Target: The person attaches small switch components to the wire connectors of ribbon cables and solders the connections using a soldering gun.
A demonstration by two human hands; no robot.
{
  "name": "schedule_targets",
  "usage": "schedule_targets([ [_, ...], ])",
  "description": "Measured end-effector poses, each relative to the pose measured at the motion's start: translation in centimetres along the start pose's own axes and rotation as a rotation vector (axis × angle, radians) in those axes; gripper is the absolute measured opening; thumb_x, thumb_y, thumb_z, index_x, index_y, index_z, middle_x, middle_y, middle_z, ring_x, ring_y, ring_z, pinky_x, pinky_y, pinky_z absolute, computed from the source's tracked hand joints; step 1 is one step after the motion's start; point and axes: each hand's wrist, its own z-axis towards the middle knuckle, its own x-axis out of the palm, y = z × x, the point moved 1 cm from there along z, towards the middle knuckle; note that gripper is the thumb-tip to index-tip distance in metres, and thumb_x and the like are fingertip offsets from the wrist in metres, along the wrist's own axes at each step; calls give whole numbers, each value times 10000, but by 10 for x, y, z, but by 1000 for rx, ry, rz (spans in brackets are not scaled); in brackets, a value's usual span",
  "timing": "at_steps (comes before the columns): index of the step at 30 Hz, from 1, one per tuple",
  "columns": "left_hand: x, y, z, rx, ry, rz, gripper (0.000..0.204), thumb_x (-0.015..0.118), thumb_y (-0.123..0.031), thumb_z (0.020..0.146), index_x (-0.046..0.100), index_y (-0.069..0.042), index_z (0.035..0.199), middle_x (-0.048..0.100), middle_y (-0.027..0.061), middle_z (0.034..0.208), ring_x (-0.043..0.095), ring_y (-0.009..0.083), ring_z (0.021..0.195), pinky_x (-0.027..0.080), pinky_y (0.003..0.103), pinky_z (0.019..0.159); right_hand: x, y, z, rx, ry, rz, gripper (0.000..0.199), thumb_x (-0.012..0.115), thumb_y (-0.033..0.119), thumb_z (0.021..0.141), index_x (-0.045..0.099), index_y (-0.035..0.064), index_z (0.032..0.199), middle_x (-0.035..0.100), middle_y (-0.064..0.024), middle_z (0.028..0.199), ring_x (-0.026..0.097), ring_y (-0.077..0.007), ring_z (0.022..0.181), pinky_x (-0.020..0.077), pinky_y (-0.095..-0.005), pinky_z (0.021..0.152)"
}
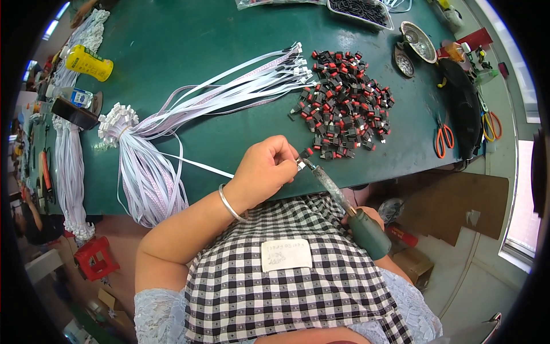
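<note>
My left hand (pixel 258 172) is closed in a pinch at the table's front edge, its fingertips on the end of a white flat cable (pixel 203 166). A small black-and-red rocker switch (pixel 307 153) sits right at those fingertips; whether the fingers grip it too is hard to see. The soldering iron (pixel 333 191) is in my right hand (pixel 369 215), which wraps round its green handle and is partly hidden by it. The iron's tip reaches the switch and cable end. The cable runs left to a tied bundle of white cables (pixel 153 186).
Beyond my hands lies a heap of rocker switches (pixel 352 106), beside finished-looking cable ends (pixel 240 86). Metal dishes (pixel 421 43), a tray of black parts (pixel 361 10) and orange-handled scissors (pixel 443 140) lie right. A yellow bottle (pixel 89 63) and another cable bundle (pixel 67 172) are left.
</note>
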Motion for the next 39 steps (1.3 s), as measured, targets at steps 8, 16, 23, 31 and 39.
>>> schedule_targets([
  [8,-1,5,2,16,-7,7,49,518,-9,724,480,-39,726,527,80,899,508,88,575,383,198,457,1,3,5,74,22,31,384,660,34,691,497,30,1039,594,-127,893,596,-260,802,476,-325,719],
  [16,-1,5,4,21,-3,31,49,518,-4,725,481,-36,727,521,79,899,501,85,572,379,189,439,5,8,3,254,4,-76,385,654,37,693,499,37,1046,595,-113,870,598,-254,791,481,-317,692],
  [23,-2,3,3,-21,-7,37,48,517,-1,723,481,-33,725,519,78,899,498,84,573,375,187,435,2,-18,-6,-10,19,-31,416,673,58,685,490,36,1058,591,-128,875,601,-252,774,482,-314,699],
  [31,-2,2,-3,9,17,64,56,513,16,718,475,-25,720,514,84,893,490,81,584,405,198,502,14,62,74,394,-309,656,451,599,308,794,427,11,1087,508,-92,887,538,-196,785,458,-354,740],
  [39,-1,-8,-23,90,174,40,67,489,50,707,474,-10,732,512,79,867,464,73,646,400,198,549,39,88,152,444,-230,631,432,547,-17,760,416,7,1171,533,-116,1072,553,-170,894,454,-306,777],
])
